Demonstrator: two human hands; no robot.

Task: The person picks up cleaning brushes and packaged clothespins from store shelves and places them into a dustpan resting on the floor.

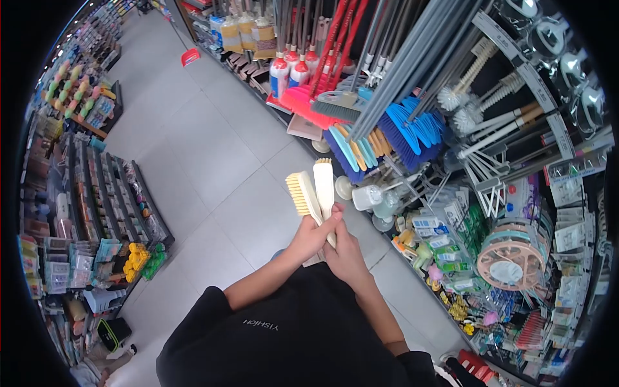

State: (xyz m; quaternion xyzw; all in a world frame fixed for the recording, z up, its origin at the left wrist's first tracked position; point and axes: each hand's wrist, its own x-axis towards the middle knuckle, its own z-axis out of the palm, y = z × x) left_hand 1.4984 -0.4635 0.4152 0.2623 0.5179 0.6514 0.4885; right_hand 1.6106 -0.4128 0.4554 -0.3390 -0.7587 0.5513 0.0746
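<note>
Both of your hands meet in front of your black shirt (290,329), above the gray tile floor (225,187) of a store aisle. Your left hand (313,238) is wrapped around the left brush (307,193), its thumb crossing the front. That brush is cream-colored, with yellowish bristles facing the left-hand shelves. Your right hand (346,250) is closed on the right brush (324,184), with fingertips at its edge. Its pale back faces you, and a short row of bristles shows at the top. The two brushes stand close side by side, heads up and slightly tilted; your fingers hide much of the handles, so you cannot tell exactly where they end.

To your right, just past the brushes, blue broom heads (412,132) sit on the display beneath gray poles (406,64). A bright red broom head (309,106) lies beside them, near the red-and-white bottles (278,76). White toilet brushes (467,119) are farther right, and a round pinkish rack (509,264) is lower down. To your left, a low shelf unit (109,193) holds small packaged goods, with yellow items (135,261) hanging at its near end beside green ones (153,261). Well ahead, a red dustpan (191,57) is at the floor.
</note>
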